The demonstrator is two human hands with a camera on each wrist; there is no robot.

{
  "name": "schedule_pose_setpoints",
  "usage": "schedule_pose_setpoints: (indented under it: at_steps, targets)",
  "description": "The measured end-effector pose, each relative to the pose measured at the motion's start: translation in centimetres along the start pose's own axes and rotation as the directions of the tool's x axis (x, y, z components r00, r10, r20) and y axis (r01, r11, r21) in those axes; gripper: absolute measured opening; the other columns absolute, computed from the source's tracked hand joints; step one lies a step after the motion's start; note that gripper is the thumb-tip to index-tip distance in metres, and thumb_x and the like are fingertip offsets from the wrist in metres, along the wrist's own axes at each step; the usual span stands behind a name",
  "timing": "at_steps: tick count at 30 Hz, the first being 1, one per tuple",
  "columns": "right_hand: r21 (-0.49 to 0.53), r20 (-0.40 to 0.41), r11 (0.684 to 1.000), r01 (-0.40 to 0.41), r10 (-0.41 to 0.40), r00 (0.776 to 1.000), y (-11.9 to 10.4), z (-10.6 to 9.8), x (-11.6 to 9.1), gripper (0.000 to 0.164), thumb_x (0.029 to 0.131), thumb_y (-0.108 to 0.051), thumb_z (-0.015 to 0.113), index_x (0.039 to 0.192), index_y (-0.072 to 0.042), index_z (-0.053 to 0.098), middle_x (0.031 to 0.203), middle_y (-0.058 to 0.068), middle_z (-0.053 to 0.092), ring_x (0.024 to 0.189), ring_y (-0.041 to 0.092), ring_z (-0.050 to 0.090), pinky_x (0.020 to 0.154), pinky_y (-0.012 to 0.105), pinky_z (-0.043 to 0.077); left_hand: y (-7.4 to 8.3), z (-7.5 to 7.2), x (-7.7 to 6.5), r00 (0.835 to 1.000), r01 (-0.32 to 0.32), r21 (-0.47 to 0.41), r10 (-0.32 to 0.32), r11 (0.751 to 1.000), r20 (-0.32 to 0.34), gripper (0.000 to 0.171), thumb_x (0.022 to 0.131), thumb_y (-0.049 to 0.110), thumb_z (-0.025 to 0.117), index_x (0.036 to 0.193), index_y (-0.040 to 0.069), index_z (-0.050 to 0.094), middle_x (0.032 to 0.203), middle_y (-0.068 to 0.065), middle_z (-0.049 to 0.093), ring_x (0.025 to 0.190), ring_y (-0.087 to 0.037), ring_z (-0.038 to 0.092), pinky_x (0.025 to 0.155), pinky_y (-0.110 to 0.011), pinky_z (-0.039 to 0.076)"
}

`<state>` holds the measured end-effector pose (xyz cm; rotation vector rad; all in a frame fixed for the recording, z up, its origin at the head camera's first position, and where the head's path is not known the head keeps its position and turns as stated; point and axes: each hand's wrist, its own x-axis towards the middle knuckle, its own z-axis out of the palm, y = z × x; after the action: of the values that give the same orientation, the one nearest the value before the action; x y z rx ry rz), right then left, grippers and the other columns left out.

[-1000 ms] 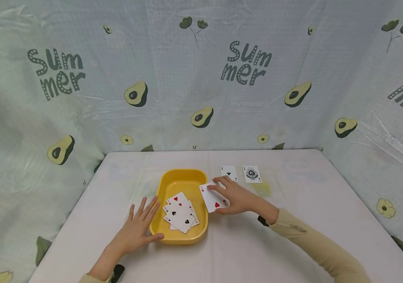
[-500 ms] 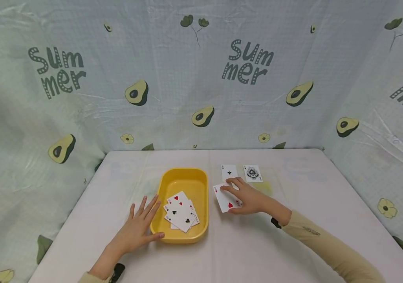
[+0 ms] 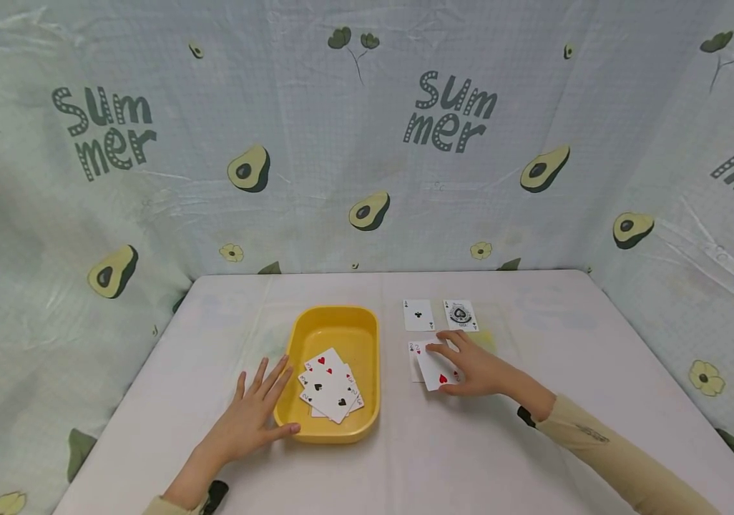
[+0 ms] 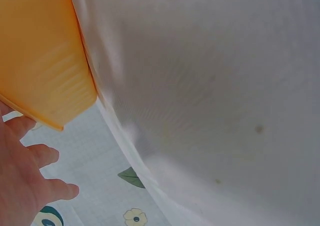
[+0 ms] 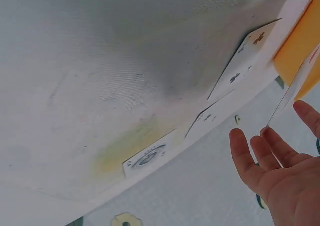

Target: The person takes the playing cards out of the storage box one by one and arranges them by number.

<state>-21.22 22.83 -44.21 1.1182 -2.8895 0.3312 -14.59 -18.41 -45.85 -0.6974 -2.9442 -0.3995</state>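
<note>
My right hand [image 3: 479,368] pinches a two of hearts [image 3: 434,368] by its edges, between the thumb below and the fingertips above. In the right wrist view that card [image 5: 295,88] shows nearly edge-on, tilted off the table. It overlaps a card with club pips [image 5: 245,58] lying on the table, mostly hidden in the head view. With fingers spread, my left hand [image 3: 252,415] rests against the left rim of a yellow tray [image 3: 365,336]. Several playing cards [image 3: 328,390], hearts and spades among them, lie in a loose overlapping pile inside the tray.
Behind my right hand an ace of clubs [image 3: 418,315] and an ace of spades [image 3: 461,315] lie face up side by side. A white cloth [image 3: 315,479] covers the table, and a printed curtain [image 3: 302,114] stands around its back and sides.
My right hand has carried the two of hearts rightward from beside the tray's rim to over the clubs card, in front of the aces. The left hand has stayed at the tray.
</note>
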Motion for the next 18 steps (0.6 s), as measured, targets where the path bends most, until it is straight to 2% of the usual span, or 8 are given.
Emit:
schedule_pose_setpoints:
  at_steps: [12, 18]
  targets:
    - [-0.028, -0.038, 0.999, -0.037, 0.036, 0.999, 2.3, 0.6, -2.0, 0.067, 0.073, -0.042, 0.069, 0.129, -0.015, 0.044, 0.132, 0.016, 0.038, 0.120, 0.029, 0.037, 0.088, 0.040, 0.046, 0.2, 0.0, 0.0, 1.000, -0.012, 0.008, 0.012, 1.000, -0.024, 0.089, 0.074, 0.058, 0.058, 0.142, 0.011, 0.025, 0.151, -0.006, 0.014, 0.139, -0.031, 0.002, 0.099, -0.066, 0.010]
    - [-0.033, -0.033, 0.997, -0.076, 0.075, 0.997, 3.2, 0.3, -2.7, 0.067, 0.071, -0.042, 0.070, 0.127, -0.013, 0.046, 0.132, 0.017, 0.040, 0.119, 0.031, 0.038, 0.088, 0.042, 0.046, 0.3, -0.2, 0.1, 1.000, 0.012, 0.009, -0.012, 1.000, 0.019, 0.090, 0.074, 0.061, 0.056, 0.142, 0.013, 0.023, 0.152, -0.004, 0.012, 0.139, -0.032, 0.001, 0.101, -0.065, 0.007]
